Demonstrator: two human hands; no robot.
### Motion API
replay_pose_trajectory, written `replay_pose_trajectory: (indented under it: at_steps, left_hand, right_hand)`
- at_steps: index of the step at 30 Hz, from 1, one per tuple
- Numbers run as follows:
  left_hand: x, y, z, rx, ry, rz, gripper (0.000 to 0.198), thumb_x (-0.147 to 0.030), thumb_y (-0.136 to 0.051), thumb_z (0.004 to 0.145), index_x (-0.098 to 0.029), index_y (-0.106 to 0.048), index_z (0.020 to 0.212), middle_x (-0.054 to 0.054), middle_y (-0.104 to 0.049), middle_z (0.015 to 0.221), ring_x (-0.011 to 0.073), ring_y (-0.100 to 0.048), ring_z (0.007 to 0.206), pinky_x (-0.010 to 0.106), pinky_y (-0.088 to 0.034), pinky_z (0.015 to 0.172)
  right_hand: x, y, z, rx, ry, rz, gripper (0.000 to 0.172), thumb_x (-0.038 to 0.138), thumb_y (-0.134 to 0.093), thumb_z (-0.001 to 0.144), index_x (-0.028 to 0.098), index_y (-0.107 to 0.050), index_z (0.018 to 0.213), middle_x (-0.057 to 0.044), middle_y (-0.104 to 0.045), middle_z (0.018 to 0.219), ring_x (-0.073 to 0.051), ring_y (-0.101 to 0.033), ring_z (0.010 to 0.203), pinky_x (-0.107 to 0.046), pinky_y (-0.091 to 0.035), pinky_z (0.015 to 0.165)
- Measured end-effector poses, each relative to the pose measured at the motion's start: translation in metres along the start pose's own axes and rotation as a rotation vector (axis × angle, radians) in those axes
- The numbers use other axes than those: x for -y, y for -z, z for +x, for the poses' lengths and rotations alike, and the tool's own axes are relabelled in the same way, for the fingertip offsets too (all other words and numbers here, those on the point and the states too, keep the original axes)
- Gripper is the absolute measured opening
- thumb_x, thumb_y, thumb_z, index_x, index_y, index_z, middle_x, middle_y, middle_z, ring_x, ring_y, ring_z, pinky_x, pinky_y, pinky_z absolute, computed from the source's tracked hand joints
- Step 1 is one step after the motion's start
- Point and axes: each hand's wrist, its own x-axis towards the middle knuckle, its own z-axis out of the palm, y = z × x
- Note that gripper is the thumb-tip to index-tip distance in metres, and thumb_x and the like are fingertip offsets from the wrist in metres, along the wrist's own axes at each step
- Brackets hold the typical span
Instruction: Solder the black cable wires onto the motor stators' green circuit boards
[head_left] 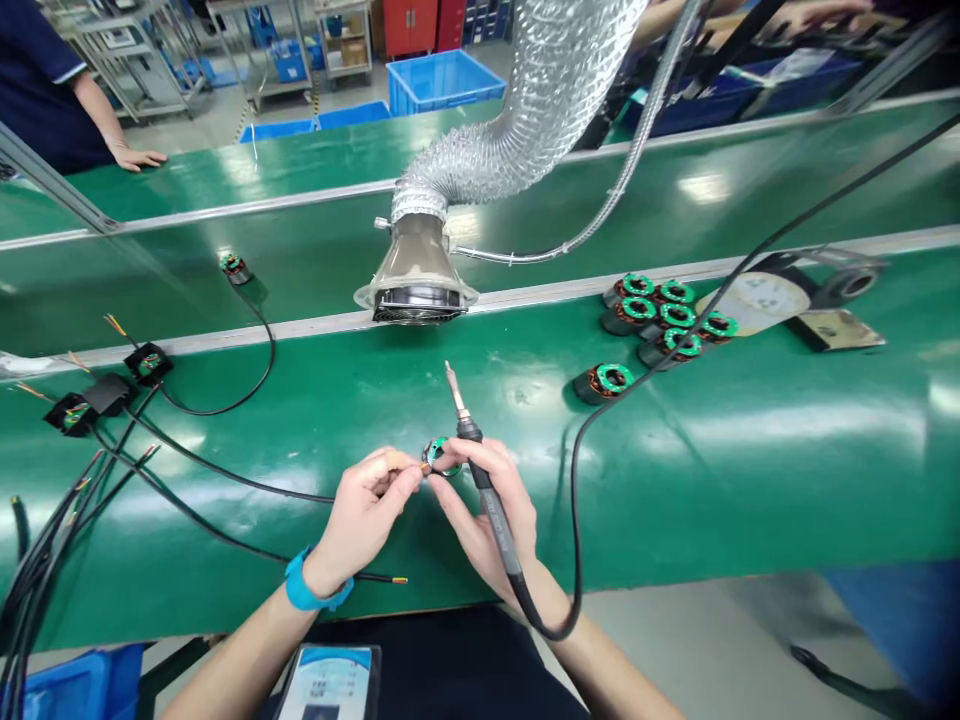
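Note:
My left hand, with a blue band at its wrist, pinches a small coloured wire end at the near left edge of a round green-topped motor part. On that part's right side rest the fingers of my right hand. A soldering iron lies across my right hand, held between thumb and index finger, its metal tip pointing up and away from the part. The iron's black cord loops down past my right wrist. My fingers hide much of the motor part.
Several similar motor parts stand at the right, one nearer. A fume extractor hood hangs ahead. Black cables and black housings lie left. Across the bench, a person's hand rests on the green surface.

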Motion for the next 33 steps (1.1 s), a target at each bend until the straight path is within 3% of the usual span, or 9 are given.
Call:
replay_pose_trajectory:
  at_steps: [7,12,17,23,27,33]
  left_hand:
    - [0.004,0.007,0.002,0.100,0.037,-0.030,0.030,-0.042,-0.068,0.100,-0.015,-0.078,0.092,0.004,-0.063,0.089,0.0091,-0.056,0.069,0.021,-0.046,0.063]
    - [0.005,0.009,0.007,0.081,0.035,-0.220,0.018,-0.033,-0.084,0.088,-0.016,-0.080,0.086,0.002,-0.063,0.082,0.0090,-0.057,0.071,0.020,-0.047,0.067]
    - [0.004,0.005,0.007,0.020,0.095,-0.345,0.017,-0.030,-0.091,0.080,-0.016,-0.081,0.081,0.001,-0.064,0.080,0.0083,-0.059,0.070,0.018,-0.048,0.067]
    - [0.002,0.003,0.005,-0.057,0.217,-0.450,0.025,-0.034,-0.093,0.076,-0.015,-0.077,0.078,0.000,-0.062,0.073,0.0061,-0.052,0.062,0.016,-0.044,0.059]
    - [0.002,0.004,0.003,-0.044,0.154,-0.362,0.024,-0.035,-0.091,0.079,-0.015,-0.077,0.082,0.000,-0.063,0.077,0.0073,-0.055,0.063,0.018,-0.044,0.058]
    - [-0.001,0.002,-0.008,0.023,-0.096,0.077,0.018,-0.030,-0.078,0.092,-0.016,-0.076,0.081,0.002,-0.062,0.079,0.0106,-0.056,0.069,0.020,-0.043,0.061]
  right_hand:
    - [0.005,-0.014,-0.003,-0.084,-0.151,0.106,0.036,0.009,-0.068,0.099,0.026,-0.062,0.130,-0.002,-0.063,0.103,-0.017,-0.065,0.096,-0.032,-0.053,0.093]
    - [0.013,-0.018,-0.004,-0.113,-0.203,0.144,0.036,0.007,-0.068,0.095,0.026,-0.062,0.126,-0.002,-0.061,0.105,-0.016,-0.065,0.093,-0.032,-0.053,0.092]
    - [0.012,-0.027,-0.006,-0.168,-0.144,0.132,0.031,0.005,-0.065,0.094,0.025,-0.060,0.117,0.000,-0.057,0.096,-0.016,-0.060,0.088,-0.031,-0.052,0.086]
    - [0.010,-0.036,-0.010,-0.195,0.026,-0.012,0.026,0.002,-0.064,0.094,0.022,-0.060,0.110,-0.002,-0.060,0.096,-0.018,-0.061,0.091,-0.034,-0.052,0.085]
    - [0.010,-0.027,-0.010,-0.119,0.159,-0.109,0.031,0.000,-0.066,0.094,0.020,-0.061,0.117,-0.005,-0.063,0.103,-0.020,-0.062,0.097,-0.034,-0.055,0.087]
    - [0.010,-0.001,-0.012,0.014,0.039,-0.086,0.031,0.004,-0.064,0.099,0.022,-0.061,0.125,-0.006,-0.062,0.106,-0.020,-0.063,0.099,-0.033,-0.056,0.089]
